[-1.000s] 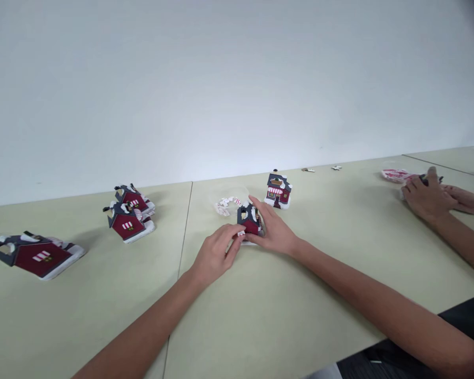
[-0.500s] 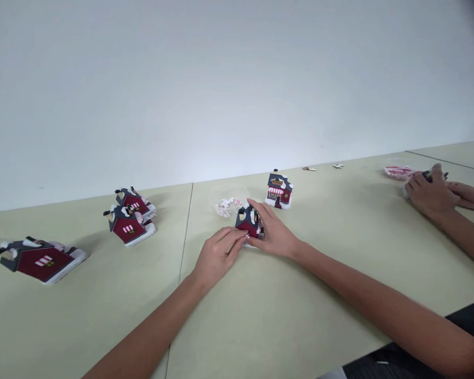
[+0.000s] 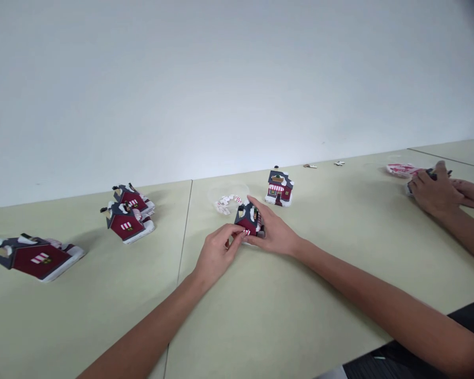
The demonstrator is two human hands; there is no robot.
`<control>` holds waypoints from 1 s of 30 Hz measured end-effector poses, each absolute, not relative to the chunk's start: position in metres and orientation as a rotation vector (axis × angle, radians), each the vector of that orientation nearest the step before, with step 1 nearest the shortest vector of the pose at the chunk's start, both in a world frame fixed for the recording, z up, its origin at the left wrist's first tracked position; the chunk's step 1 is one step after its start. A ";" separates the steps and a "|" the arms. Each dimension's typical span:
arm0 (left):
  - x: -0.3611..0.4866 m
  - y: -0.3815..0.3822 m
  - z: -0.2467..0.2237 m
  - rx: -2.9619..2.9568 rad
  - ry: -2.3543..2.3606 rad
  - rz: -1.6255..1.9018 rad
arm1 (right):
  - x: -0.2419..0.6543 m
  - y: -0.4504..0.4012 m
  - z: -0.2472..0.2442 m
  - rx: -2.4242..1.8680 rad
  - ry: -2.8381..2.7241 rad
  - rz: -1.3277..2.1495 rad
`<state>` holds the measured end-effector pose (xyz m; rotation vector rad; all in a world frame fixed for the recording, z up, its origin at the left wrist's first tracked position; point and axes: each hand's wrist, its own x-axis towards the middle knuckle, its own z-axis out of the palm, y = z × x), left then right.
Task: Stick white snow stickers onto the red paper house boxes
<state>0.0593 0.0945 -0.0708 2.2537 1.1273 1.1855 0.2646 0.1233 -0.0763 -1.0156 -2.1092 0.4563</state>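
Note:
A small toy house [image 3: 245, 216] with dark red walls and a snowy grey roof stands on the table before me. My right hand [image 3: 272, 230] is closed around its right side, fingers at the back and thumb at the front. My left hand [image 3: 221, 248] pinches at the near wall, thumb and forefinger at a small red-and-white striped awning [image 3: 247, 231]. Whether the awning is fixed to the wall I cannot tell. Just behind the house, a clear round dish [image 3: 243, 189] holds several small striped pieces [image 3: 225, 204].
Another house [image 3: 279, 188] stands behind, to the right. Two more houses [image 3: 127, 223] sit close together at left, with a further house [image 3: 43, 258] nearer. Small tools [image 3: 310, 166] lie by the wall. At far right, another person's hands [image 3: 438, 192] work beside a pink-and-white packet [image 3: 402, 169].
My left fingers have shifted slightly left on the near wall, so more of the striped awning shows. My right hand keeps its hold. The view has tilted a little.

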 end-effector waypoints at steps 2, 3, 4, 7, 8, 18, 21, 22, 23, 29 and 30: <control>0.059 0.095 -0.071 2.238 1.139 1.172 | 0.264 0.123 -0.076 -1.018 -2.108 0.456; 0.059 0.095 -0.071 2.230 1.148 1.165 | 0.264 0.122 -0.076 -1.016 -2.106 0.456; 0.059 0.095 -0.070 2.222 1.156 1.158 | 0.264 0.122 -0.076 -1.013 -2.104 0.457; 0.060 0.095 -0.069 2.191 1.176 1.151 | 0.263 0.122 -0.076 -1.000 -2.097 0.464; 0.060 0.095 -0.068 2.180 1.183 1.149 | 0.263 0.122 -0.076 -0.999 -2.096 0.467; 0.062 0.094 -0.065 2.092 1.207 1.148 | 0.262 0.121 -0.076 -1.007 -2.096 0.449; 0.062 0.095 -0.066 2.086 1.204 1.147 | 0.262 0.121 -0.076 -1.008 -2.106 0.434; 0.062 0.095 -0.066 2.086 1.204 1.146 | 0.262 0.121 -0.076 -1.011 -2.106 0.431; 0.062 0.095 -0.066 2.084 1.207 1.148 | 0.262 0.120 -0.076 -1.016 -2.105 0.430; 0.061 0.097 -0.068 2.054 1.223 1.145 | 0.260 0.119 -0.075 -1.041 -2.091 0.414; 0.061 0.097 -0.068 2.046 1.225 1.143 | 0.260 0.119 -0.075 -1.046 -2.087 0.415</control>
